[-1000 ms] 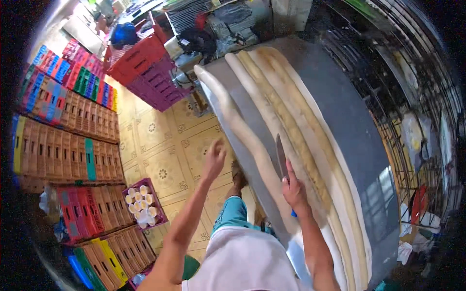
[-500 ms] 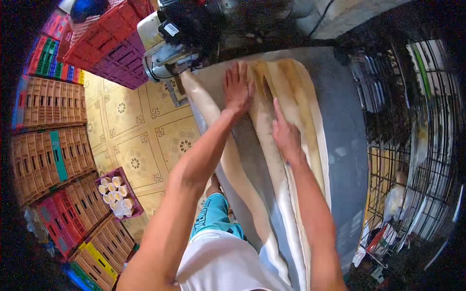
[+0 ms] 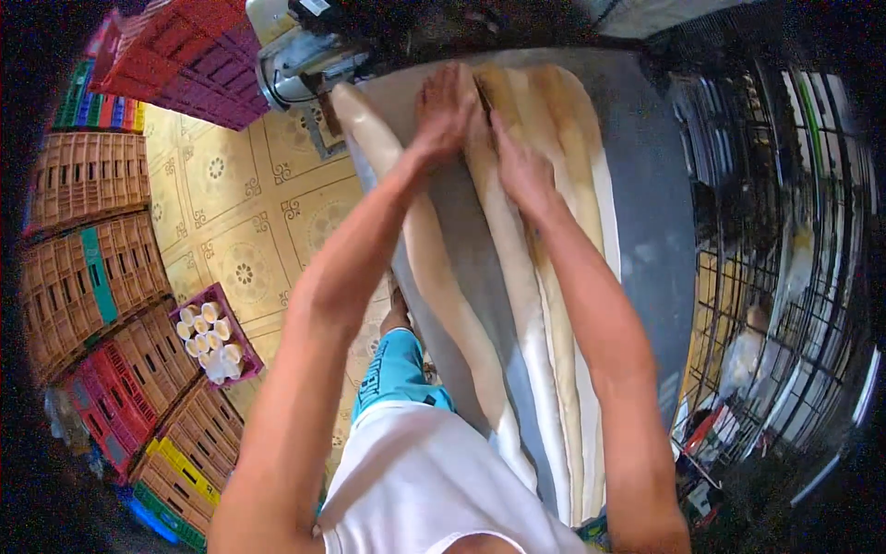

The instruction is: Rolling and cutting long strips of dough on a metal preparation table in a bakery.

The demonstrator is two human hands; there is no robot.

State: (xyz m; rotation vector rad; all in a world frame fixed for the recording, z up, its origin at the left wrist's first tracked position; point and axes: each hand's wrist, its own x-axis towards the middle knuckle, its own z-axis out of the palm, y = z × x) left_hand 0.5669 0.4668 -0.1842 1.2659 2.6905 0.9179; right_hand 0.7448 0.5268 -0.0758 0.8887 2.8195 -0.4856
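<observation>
My left hand lies with fingers extended near the far end of a pale dough strip, slightly blurred. Just right of it, my right hand grips a knife, index finger stretched along it; the dark blade meets the dough near the far end, its handle hidden in my hand. To the right are flattened dough strips with a brownish coating. A separate long, wavy dough roll runs along the left side of the grey table.
Stacked crates line the left; red and purple crates stand near a metal machine at the back. A purple crate of white containers is on the tiled floor. Black wire racks stand right.
My left hand came from over the floor onto the dough, and the knife moved forward to the strips' far end. My view shifted too, and both arms now reach farther away.
</observation>
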